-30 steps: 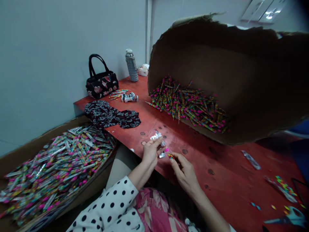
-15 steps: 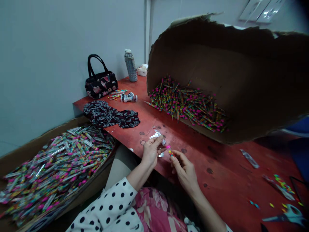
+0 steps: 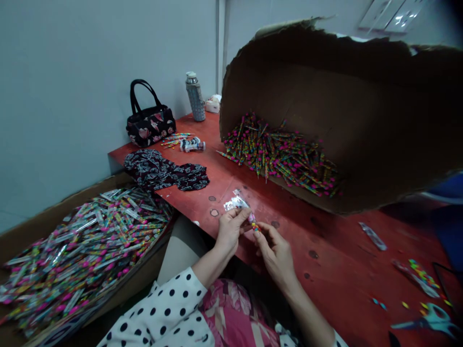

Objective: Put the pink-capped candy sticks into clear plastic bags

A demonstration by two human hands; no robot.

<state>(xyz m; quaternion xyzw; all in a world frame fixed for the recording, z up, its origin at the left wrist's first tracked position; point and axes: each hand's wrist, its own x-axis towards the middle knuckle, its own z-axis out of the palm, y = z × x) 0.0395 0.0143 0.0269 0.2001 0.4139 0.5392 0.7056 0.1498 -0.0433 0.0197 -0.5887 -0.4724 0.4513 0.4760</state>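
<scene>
In front of me, above the near edge of the red table, my right hand [image 3: 273, 248] pinches a slim clear tube [image 3: 255, 226] filled with small coloured pieces. Its pink end points toward my left hand [image 3: 231, 229], whose thumb and fingers are closed on a clear plastic sleeve [image 3: 250, 217] at that end. The tube's pink end seems to lie within the sleeve, though the fingers partly hide it. Just beyond my left hand, several shiny clear sleeves [image 3: 231, 203] lie on the tabletop.
A big cardboard box [image 3: 347, 106] on its side holds many pink-ended tubes [image 3: 275, 154]. Lower left, another carton [image 3: 123, 299] is full of sleeved tubes [image 3: 90, 250]. The red table [image 3: 325, 289] bears scissors [image 3: 430, 322], dark cloth [image 3: 162, 171], a handbag [image 3: 152, 127] and a flask [image 3: 195, 99].
My left hand has shifted slightly to the right, toward my right hand. The clear sleeve now covers the tube's pink end, which was more exposed before.
</scene>
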